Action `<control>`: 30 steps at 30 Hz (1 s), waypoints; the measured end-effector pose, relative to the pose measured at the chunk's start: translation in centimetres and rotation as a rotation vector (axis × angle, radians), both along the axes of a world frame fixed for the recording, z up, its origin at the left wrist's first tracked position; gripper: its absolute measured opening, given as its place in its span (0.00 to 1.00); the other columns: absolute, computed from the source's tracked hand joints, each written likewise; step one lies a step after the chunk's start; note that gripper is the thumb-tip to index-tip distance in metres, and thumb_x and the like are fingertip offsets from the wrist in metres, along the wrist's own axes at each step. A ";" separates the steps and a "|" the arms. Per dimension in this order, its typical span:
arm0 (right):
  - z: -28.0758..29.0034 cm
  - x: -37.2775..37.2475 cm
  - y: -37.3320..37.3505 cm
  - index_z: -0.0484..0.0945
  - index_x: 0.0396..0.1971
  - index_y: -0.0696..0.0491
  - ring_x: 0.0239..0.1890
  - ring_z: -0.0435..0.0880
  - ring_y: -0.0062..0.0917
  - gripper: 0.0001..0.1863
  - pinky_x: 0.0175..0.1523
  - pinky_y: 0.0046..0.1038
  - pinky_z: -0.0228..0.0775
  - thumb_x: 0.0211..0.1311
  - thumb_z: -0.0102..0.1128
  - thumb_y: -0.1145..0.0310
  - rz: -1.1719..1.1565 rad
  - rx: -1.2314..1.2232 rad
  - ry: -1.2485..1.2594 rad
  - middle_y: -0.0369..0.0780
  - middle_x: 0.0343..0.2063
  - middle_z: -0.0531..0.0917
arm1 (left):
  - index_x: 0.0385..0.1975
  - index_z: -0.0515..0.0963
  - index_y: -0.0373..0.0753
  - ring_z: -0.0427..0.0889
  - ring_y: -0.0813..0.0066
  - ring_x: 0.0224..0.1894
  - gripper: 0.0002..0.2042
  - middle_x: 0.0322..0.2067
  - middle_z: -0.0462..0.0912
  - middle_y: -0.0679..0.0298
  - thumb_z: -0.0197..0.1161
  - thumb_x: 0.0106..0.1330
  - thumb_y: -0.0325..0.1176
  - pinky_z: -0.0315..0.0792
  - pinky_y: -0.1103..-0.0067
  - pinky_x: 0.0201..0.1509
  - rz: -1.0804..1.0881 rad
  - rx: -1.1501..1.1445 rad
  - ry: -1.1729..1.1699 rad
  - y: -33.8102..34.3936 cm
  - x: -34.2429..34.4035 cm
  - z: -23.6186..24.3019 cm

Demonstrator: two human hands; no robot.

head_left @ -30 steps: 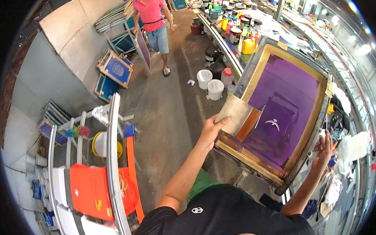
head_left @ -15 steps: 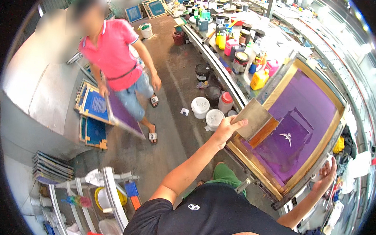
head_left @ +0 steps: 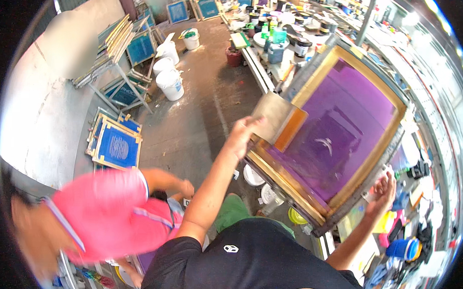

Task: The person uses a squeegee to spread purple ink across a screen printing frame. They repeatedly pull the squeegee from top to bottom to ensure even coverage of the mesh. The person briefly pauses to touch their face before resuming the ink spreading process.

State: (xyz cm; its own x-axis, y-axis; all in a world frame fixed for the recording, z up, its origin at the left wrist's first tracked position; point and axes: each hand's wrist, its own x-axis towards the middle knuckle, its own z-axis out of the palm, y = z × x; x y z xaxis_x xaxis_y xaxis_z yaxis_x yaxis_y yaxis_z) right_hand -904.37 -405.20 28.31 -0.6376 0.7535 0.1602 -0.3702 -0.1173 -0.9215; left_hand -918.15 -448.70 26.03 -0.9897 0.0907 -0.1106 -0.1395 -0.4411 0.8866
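Note:
A screen printing frame (head_left: 359, 200) with a wooden inner border and purple mesh (head_left: 355, 113) stands in front of me, tilted in view. A small pale bird-shaped mark (head_left: 324, 144) shows on the mesh. My left hand (head_left: 242, 137), at the frame's near left corner, grips a squeegee (head_left: 270, 118) with a broad greyish holder and an orange-brown blade. Its blade side rests over the frame's left border. My right hand (head_left: 382, 194) is at the frame's right edge, beside a pale metal fitting, fingers loosely curled and apart. Whether it touches the fitting is unclear.
A person in a pink shirt (head_left: 107, 211) is close on my left. Beyond, blue-mesh screens (head_left: 114, 145) lean by the wall and white buckets (head_left: 170, 85) stand on the floor. Ink tubs and bottles (head_left: 275, 53) crowd the long table. Cloths and containers (head_left: 404, 247) lie at right.
The person in pink has come from the far left to close beside me. My view has shifted along the table, with the frame and both hands now further left in it. The left hand still holds the squeegee.

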 end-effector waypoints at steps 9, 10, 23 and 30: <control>0.0 -25.9 -25.9 0.78 0.46 0.59 0.24 0.62 0.10 0.14 0.31 0.17 0.53 0.72 0.61 0.63 0.407 -0.135 0.006 0.28 0.28 0.72 | 0.55 0.75 0.34 0.79 0.74 0.55 0.23 0.52 0.82 0.62 0.72 0.67 0.41 0.71 0.73 0.61 0.364 -0.048 -0.044 -25.4 -13.7 -4.2; -0.4 -28.5 -28.5 0.78 0.45 0.59 0.23 0.62 0.09 0.13 0.31 0.17 0.53 0.72 0.61 0.63 0.462 -0.128 0.014 0.28 0.27 0.71 | 0.56 0.75 0.34 0.79 0.73 0.56 0.24 0.52 0.82 0.62 0.72 0.67 0.40 0.70 0.73 0.63 0.407 -0.057 -0.024 -28.5 -15.0 -4.8; -6.5 -55.3 -55.1 0.74 0.27 0.53 0.15 0.58 0.11 0.16 0.25 0.20 0.48 0.73 0.60 0.58 0.537 -0.172 -0.261 0.28 0.17 0.67 | 0.61 0.73 0.31 0.70 0.71 0.66 0.28 0.60 0.77 0.59 0.71 0.68 0.43 0.58 0.72 0.72 0.691 -0.161 -0.092 -53.9 -31.8 -5.6; -10.5 -72.7 -66.9 0.75 0.24 0.49 0.19 0.61 0.10 0.18 0.25 0.19 0.49 0.72 0.62 0.57 0.650 -0.101 -0.251 0.26 0.18 0.67 | 0.62 0.71 0.30 0.72 0.70 0.64 0.30 0.60 0.77 0.58 0.70 0.68 0.44 0.62 0.70 0.70 0.739 -0.238 -0.162 -65.4 -46.5 -9.0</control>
State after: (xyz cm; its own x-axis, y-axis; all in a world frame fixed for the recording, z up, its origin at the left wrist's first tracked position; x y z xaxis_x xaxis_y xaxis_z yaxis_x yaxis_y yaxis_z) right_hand -977.03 -472.14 17.79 -0.9722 0.2110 -0.1011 0.0260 -0.3321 -0.9429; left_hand -964.61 -514.09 17.04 -0.7539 -0.6281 -0.1927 -0.0199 -0.2714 0.9623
